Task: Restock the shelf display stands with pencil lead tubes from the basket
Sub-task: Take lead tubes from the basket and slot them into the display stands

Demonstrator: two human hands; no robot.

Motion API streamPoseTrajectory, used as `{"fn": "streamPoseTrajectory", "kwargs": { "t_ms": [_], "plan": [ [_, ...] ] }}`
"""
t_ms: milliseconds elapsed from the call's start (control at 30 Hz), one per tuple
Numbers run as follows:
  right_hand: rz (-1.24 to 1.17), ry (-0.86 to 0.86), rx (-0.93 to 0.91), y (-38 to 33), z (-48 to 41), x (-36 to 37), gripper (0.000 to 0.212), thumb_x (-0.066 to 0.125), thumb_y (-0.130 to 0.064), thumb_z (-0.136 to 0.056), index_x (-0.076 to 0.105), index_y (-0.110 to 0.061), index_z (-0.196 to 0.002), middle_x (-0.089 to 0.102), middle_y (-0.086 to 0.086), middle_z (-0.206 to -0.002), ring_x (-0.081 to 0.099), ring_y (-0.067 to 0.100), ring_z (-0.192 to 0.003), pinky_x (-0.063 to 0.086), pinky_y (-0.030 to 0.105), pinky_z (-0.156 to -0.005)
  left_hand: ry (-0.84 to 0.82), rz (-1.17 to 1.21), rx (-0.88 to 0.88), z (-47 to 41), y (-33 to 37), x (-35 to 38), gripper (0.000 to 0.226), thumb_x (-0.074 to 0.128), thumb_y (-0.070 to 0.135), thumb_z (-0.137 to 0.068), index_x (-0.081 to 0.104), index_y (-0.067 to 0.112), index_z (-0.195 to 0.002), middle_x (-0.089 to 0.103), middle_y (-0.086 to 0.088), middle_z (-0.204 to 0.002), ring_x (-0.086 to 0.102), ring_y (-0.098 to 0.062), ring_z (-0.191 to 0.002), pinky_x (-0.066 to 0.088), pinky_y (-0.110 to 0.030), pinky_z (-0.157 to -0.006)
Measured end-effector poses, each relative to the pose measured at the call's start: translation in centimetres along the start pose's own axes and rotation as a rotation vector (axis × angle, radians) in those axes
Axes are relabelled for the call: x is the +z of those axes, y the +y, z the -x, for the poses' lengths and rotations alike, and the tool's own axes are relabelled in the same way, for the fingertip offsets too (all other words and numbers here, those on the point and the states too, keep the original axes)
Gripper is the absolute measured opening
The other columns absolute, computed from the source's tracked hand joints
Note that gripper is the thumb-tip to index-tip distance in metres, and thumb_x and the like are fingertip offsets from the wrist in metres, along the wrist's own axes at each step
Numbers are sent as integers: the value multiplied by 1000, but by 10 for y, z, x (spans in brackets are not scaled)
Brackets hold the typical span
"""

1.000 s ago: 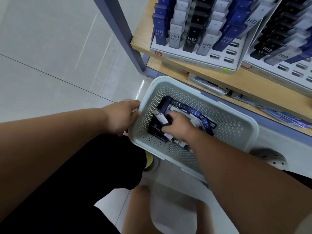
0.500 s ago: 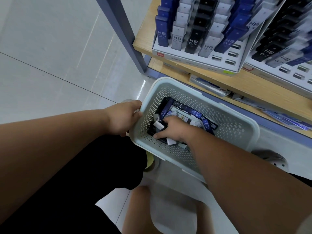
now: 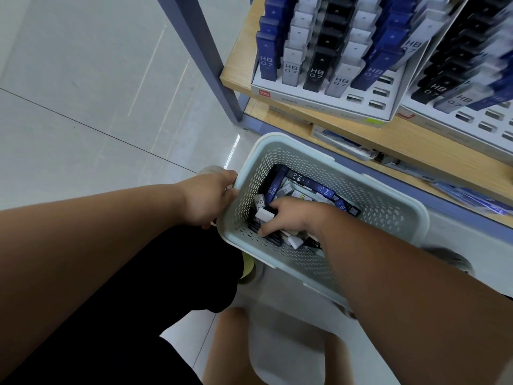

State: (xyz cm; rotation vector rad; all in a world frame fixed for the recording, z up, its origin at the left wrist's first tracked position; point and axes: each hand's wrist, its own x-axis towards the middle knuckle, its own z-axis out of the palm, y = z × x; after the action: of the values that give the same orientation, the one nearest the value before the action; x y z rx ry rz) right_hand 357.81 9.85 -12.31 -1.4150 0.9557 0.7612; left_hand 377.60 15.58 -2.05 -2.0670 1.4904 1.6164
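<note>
A pale perforated basket point(image 3: 388, 218) sits low in front of the shelf, holding several blue, black and white pencil lead tubes point(image 3: 305, 184). My left hand point(image 3: 208, 198) grips the basket's left rim. Inside the basket, my right hand point(image 3: 288, 218) curls its fingers around a bunch of tubes, a white one point(image 3: 265, 215) sticking out by the thumb. Two white display stands, a left one point(image 3: 327, 107) and a right one point(image 3: 472, 118), stand on the wooden shelf with rows of upright tubes and a few vacant slots at their front.
A blue-grey shelf post point(image 3: 205, 59) rises left of the stands. A lower wooden shelf point(image 3: 416, 151) carries flat packets just behind the basket. Pale tiled floor point(image 3: 83, 107) spreads to the left. My knees and black shorts fill the bottom.
My right hand has slid toward the basket's near-left corner and gathered tubes under its fingers. The left hand has kept its hold on the rim.
</note>
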Motion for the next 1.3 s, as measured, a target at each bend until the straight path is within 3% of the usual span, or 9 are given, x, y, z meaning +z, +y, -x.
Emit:
{"fn": "streamPoseTrajectory", "kwargs": {
  "t_ms": [100,200,300,367,500,633,800,967,1300],
  "plan": [
    [1,-14,32,3,2,-3,102,86,-47,-72,36,-16,-155,46,4,-152,50,26,-128,48,35,-93,-6,1,-2,-2,-2,1,27,40,26,-104,50,14,-126,56,-15,-120,67,-36,-72,59,-47,-51],
    [13,-36,43,7,4,-1,105,83,-43,-77,25,-18,-161,34,5,-162,43,26,-137,45,33,-92,-6,-15,1,-4,-5,1,27,40,26,-104,50,13,-125,55,-16,-122,67,-38,-70,58,-47,-50],
    [17,-43,43,8,7,-3,104,83,-40,-79,23,-20,-161,31,4,-164,42,26,-138,47,33,-91,-11,-24,9,-5,-7,1,28,40,27,-104,49,12,-125,55,-16,-122,67,-37,-69,58,-46,-50],
    [12,-46,44,8,6,-4,107,86,-40,-75,24,-20,-161,34,3,-163,44,27,-138,48,36,-99,-17,-29,13,-5,-8,0,28,39,28,-104,49,12,-125,57,-17,-119,68,-37,-69,59,-45,-51],
    [8,-67,46,10,5,-5,111,92,-47,-60,38,-23,-155,47,0,-155,51,24,-132,47,40,-106,-23,-9,11,-6,-8,0,27,40,27,-104,50,13,-124,57,-16,-117,68,-34,-71,59,-43,-51],
    [32,-89,52,10,12,-13,119,95,-39,-65,26,-20,-160,42,2,-157,48,25,-136,42,39,-110,-25,2,4,-5,-7,0,27,40,27,-104,49,15,-126,58,-14,-115,67,-31,-72,59,-40,-51],
    [21,-104,47,12,12,-11,102,97,-45,-49,55,-20,-139,68,-2,-123,65,18,-107,52,40,-100,-21,4,0,-6,-7,1,28,40,27,-104,49,11,-125,57,-16,-112,67,-34,-72,59,-40,-49],
    [-3,-123,-13,16,17,-11,49,95,-35,-62,66,-28,-102,75,-5,-103,69,18,-99,54,41,-97,-42,-8,-6,-7,-8,0,27,39,28,-104,47,11,-125,60,-19,-109,68,-38,-72,59,-41,-51],
    [19,-151,-44,23,31,-10,46,94,-30,-65,70,-22,-103,75,1,-104,68,23,-103,54,46,-99,-54,-37,-19,-6,-5,-1,28,38,27,-105,45,14,-129,62,-17,-108,68,-40,-71,59,-43,-54]
  ]
}}
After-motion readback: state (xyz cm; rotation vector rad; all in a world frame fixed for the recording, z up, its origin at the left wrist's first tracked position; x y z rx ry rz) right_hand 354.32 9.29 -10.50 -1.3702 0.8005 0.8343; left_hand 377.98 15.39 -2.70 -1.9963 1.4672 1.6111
